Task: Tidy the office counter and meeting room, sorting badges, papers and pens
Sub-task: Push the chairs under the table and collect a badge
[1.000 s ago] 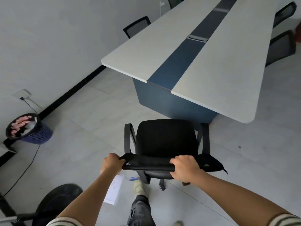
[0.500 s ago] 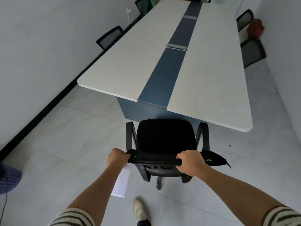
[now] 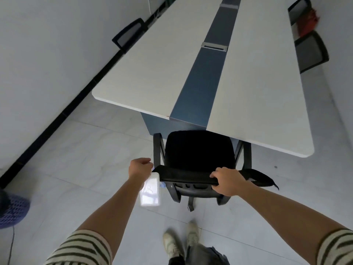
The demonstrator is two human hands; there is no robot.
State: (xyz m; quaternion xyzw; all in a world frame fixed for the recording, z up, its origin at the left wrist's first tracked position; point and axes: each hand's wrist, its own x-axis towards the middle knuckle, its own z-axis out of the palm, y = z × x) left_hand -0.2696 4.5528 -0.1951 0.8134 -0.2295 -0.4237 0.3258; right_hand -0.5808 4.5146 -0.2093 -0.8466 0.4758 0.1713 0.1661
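Right hand gripping office chair back; badge holder dangling under left hand.

Hard to make out: print inside the clear badge holder (image 3: pixel 150 190), blurred to pale shapes; blue basket (image 3: pixel 11 211) cut off at the left edge; red object (image 3: pixel 307 22) at far right smeared by motion. Left hand (image 3: pixel 140 167) closed, its fingers curled out of sight, badge holder hanging just below them and beside the chair's left corner; exact pinch not visible. Right hand (image 3: pixel 227 180) clamped over the top edge of the black office chair (image 3: pixel 198 155), fingers wrapped on the rim. Chair seat tucked partly under the end of the long white-and-blue desk (image 3: pixel 254 88). Counted: one badge holder, four chairs in all, three of them only partly seen along the desk sides, two shoes (image 3: pixel 181 243) on the tiled floor (image 3: pixel 76 169).
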